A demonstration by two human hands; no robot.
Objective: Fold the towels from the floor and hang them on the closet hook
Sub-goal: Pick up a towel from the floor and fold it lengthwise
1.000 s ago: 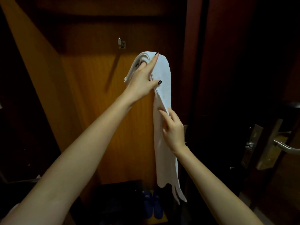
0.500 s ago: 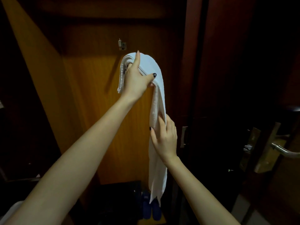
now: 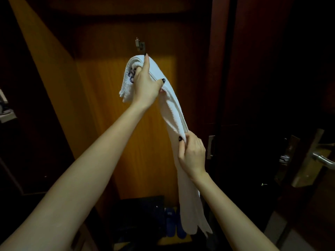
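Over the last second the left grip (image 3: 145,86), clenched on the folded crown of the white towel (image 3: 174,109), has carried it leftward to just below the closet hook (image 3: 140,46), while the right grip (image 3: 192,154) pinches the hanging length, so hooking remains outstanding.

No text, label or number can be read; a dark blue mark (image 3: 132,75) shows on the white towel (image 3: 174,113) beside the left hand (image 3: 145,87), too blurred and crumpled to make out.
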